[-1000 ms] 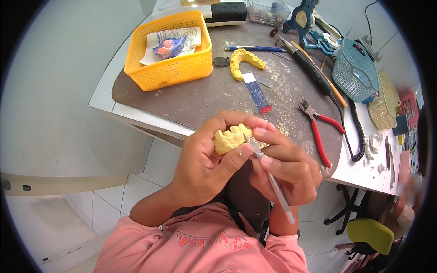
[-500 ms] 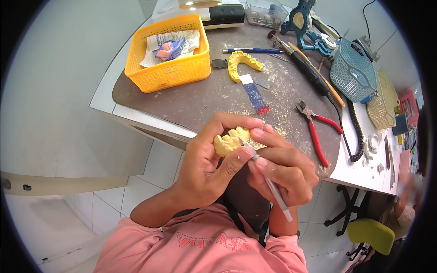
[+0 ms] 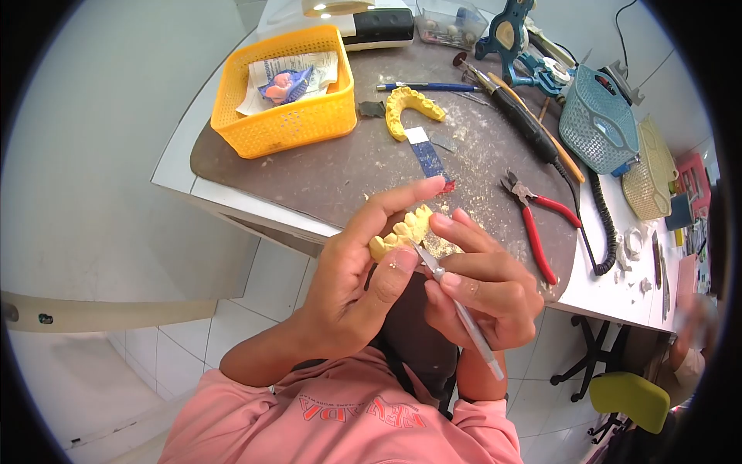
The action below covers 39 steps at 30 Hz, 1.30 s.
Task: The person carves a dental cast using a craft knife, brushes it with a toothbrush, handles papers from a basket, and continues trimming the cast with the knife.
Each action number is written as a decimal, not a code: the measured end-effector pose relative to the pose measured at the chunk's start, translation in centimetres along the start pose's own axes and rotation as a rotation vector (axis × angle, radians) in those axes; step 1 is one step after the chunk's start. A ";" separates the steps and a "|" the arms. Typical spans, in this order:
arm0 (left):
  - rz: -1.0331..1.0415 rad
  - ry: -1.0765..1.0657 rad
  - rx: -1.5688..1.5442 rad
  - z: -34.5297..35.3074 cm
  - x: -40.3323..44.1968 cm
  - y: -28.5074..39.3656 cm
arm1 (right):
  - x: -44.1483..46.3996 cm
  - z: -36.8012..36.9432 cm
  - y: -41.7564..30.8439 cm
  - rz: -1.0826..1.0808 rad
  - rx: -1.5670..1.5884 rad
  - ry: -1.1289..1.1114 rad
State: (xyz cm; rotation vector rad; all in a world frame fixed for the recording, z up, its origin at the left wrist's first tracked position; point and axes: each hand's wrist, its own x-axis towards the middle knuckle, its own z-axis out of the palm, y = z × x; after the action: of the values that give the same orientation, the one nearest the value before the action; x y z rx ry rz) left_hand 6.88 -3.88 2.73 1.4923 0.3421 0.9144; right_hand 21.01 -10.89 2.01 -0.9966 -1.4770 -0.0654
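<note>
My left hand [image 3: 352, 271] holds a yellow plaster dental model [image 3: 403, 233] just off the table's front edge, its row of teeth facing up. The thumb presses the near side while the index finger stretches out past the far side. In my right hand [image 3: 491, 290] is a slim silver craft knife [image 3: 473, 332], gripped like a pen. Its blade tip meets or nearly meets the model beside my left thumb. Fingers of the right hand reach toward the model's right end. A second yellow dental arch [image 3: 406, 108] lies on the table farther back.
A yellow basket [image 3: 290, 127] with paper and a blue-and-pink impression stands at the left. Red-handled cutters [image 3: 533, 224], a black rotary handpiece [image 3: 522, 116] and a blue pen [image 3: 433, 87] lie on the dusty brown mat [image 3: 309, 166]. At right are a blue basket [image 3: 599, 120] and another person [image 3: 688, 348].
The dental model has been tilted in my left hand, and the left index finger has lifted and extended away from it. The knife has shifted slightly right.
</note>
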 end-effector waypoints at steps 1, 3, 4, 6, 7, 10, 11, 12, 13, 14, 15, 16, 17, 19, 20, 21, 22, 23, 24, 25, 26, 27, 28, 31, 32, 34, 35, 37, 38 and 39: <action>-0.027 -0.057 0.007 -0.4 -0.1 0.0 | 0.0 0.0 0.0 -0.006 -0.015 -0.001; -0.054 -0.114 0.015 -0.7 -0.1 0.0 | 0.0 0.1 0.1 -0.011 -0.029 -0.002; -0.041 -0.111 0.012 -0.6 -0.1 0.1 | 0.0 0.1 0.1 -0.020 -0.037 0.000; -0.029 -0.108 0.008 -0.2 -0.1 0.1 | -0.1 0.1 0.2 -0.028 -0.045 0.001; -0.028 -0.058 -0.010 0.2 -0.1 0.2 | -0.1 0.1 0.2 -0.031 -0.043 0.005; -0.023 -0.015 -0.028 0.4 -0.1 0.0 | -0.1 0.2 0.3 -0.035 -0.046 0.008; -0.019 -0.022 -0.027 0.3 -0.1 -0.1 | -0.2 0.2 0.3 -0.036 -0.052 0.007; -0.020 -0.021 -0.027 0.3 -0.1 -0.1 | -0.1 0.2 0.3 -0.035 -0.051 0.006; -0.016 -0.024 -0.018 0.3 -0.1 -0.1 | -0.1 0.2 0.3 -0.033 -0.047 0.001; -0.012 -0.028 -0.008 0.2 -0.1 -0.1 | -0.1 0.1 0.2 -0.032 -0.042 -0.004; -0.013 -0.027 -0.009 0.2 -0.1 -0.1 | 0.0 0.1 0.2 -0.031 -0.042 -0.005; -0.007 -0.029 -0.007 0.2 0.0 -0.1 | 0.0 0.1 0.2 -0.028 -0.039 -0.008; -0.004 -0.030 -0.006 0.3 0.0 -0.1 | 0.0 0.0 0.1 -0.024 -0.036 -0.011; -0.007 -0.031 -0.012 0.4 0.0 0.0 | 0.0 0.0 0.1 -0.026 -0.040 -0.016; -0.010 -0.030 -0.016 0.4 0.0 0.0 | 0.1 0.0 0.1 -0.028 -0.044 -0.020; -0.013 -0.030 -0.020 0.3 0.0 0.0 | 0.1 0.0 0.2 -0.028 -0.044 -0.021; -0.013 -0.030 -0.017 0.3 0.0 -0.2 | 0.0 0.1 0.2 -0.032 -0.053 -0.015; -0.012 -0.029 -0.015 0.3 -0.1 -0.3 | 0.0 0.1 0.2 -0.036 -0.062 -0.008; -0.012 -0.029 -0.014 0.3 -0.1 -0.3 | -0.1 0.2 0.3 -0.036 -0.062 -0.009; 0.000 -0.014 -0.022 0.4 -0.1 -0.4 | -0.1 0.3 0.4 -0.048 -0.065 0.002; 0.013 0.000 -0.030 0.5 -0.1 -0.4 | -0.2 0.4 0.5 -0.059 -0.068 0.013; 0.013 0.000 -0.031 0.6 -0.1 -0.4 | -0.2 0.5 0.5 -0.059 -0.069 0.013; 0.015 0.006 -0.032 0.6 -0.1 -0.4 | -0.2 0.6 0.6 -0.072 -0.073 0.019; 0.031 0.025 -0.026 0.8 -0.1 -0.4 | -0.3 0.7 0.6 -0.091 -0.073 0.030; 0.045 0.039 -0.019 0.8 -0.1 -0.4 | -0.3 0.7 0.6 -0.098 -0.069 0.034; 0.040 0.040 -0.024 0.8 -0.2 -0.4 | -0.4 0.8 0.7 -0.104 -0.073 0.035; 0.036 0.042 -0.029 0.8 -0.2 -0.4 | -0.4 0.8 0.7 -0.110 -0.078 0.036; 0.029 0.041 -0.028 0.7 -0.2 -0.3 | -0.4 0.9 0.8 -0.118 -0.079 0.039; 0.022 0.041 -0.026 0.7 -0.2 -0.3 | -0.4 0.9 0.9 -0.125 -0.079 0.042; 0.022 0.041 -0.026 0.7 -0.3 -0.3 | -0.4 0.9 0.9 -0.125 -0.079 0.042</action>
State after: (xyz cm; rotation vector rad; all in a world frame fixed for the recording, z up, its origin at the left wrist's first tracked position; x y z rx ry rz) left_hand 7.34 -4.52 2.44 1.4571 0.3433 0.9647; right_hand 20.75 -10.04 1.06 -0.9598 -1.5070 -0.2349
